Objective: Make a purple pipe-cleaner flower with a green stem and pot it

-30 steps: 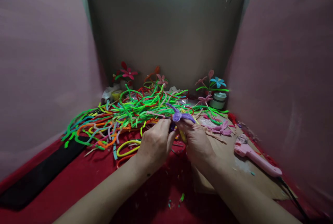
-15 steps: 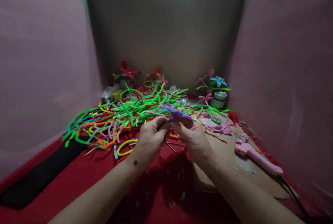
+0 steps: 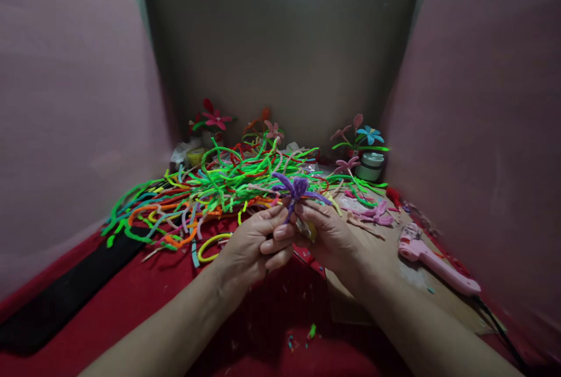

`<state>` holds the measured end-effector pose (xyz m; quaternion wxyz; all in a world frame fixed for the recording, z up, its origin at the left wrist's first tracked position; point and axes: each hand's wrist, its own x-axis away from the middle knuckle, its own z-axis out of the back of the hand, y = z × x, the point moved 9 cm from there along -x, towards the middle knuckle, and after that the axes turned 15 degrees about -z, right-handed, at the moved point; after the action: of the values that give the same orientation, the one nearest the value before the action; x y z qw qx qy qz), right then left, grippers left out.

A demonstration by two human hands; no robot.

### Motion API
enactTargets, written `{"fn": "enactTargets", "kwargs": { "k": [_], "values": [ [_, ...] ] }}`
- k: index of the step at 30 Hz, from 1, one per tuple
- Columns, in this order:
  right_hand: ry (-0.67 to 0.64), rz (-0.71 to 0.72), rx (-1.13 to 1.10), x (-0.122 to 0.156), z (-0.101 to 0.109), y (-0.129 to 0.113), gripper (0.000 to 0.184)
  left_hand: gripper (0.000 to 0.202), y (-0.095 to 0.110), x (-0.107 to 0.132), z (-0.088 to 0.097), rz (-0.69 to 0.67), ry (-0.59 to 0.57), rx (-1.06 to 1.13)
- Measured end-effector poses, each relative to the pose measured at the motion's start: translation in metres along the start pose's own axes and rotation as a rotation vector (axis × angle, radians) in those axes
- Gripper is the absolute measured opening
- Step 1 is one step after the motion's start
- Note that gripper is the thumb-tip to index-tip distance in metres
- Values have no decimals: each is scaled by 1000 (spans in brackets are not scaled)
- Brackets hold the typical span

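Both of my hands meet in the middle over the red cloth. My left hand [image 3: 252,241] and my right hand [image 3: 329,235] pinch the base of a small purple pipe-cleaner flower [image 3: 297,187], whose petals stick up above my fingertips. Something small and yellow [image 3: 309,229] shows under my right fingers. Just behind the flower lies a big tangle of pipe cleaners [image 3: 219,187], mostly bright green with orange, red, pink and yellow.
A pink glue gun [image 3: 432,260] with a black cord lies on brown cardboard [image 3: 385,272] at the right. Finished pipe-cleaner flowers [image 3: 366,137] and a small white jar [image 3: 369,166] stand by the back board. A black strip [image 3: 65,295] lies at the left. Pink walls close in both sides.
My hands have come closer together and turned the purple flower so its petals point up. The fingers of my left hand now overlap those of my right.
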<state>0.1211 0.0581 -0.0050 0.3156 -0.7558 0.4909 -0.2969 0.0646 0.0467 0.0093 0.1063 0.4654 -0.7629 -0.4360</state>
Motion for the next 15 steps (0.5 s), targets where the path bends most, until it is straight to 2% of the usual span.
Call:
{"fn": "enactTargets", "kwargs": {
  "k": [3,5,8,11,13,15],
  "values": [
    [45,39,-21,3,1,-3,19,7,2,0,-2,5,-38,-114],
    [87,76,1,4,3,-5,20,16,9,0,2,-45,-34,-336],
    [144,133,61,7,6,-8,20,17,33,2,6,-291,0,-893],
    [168,196,105,11,5,-12,16,11,51,11,-8,-603,-28,-1356],
    [190,229,135,14,3,-14,12,12,51,13,-11,-653,-44,-1445],
    [217,246,154,16,3,-15,11,17,48,11,-6,-565,-21,-1355]
  ]
}}
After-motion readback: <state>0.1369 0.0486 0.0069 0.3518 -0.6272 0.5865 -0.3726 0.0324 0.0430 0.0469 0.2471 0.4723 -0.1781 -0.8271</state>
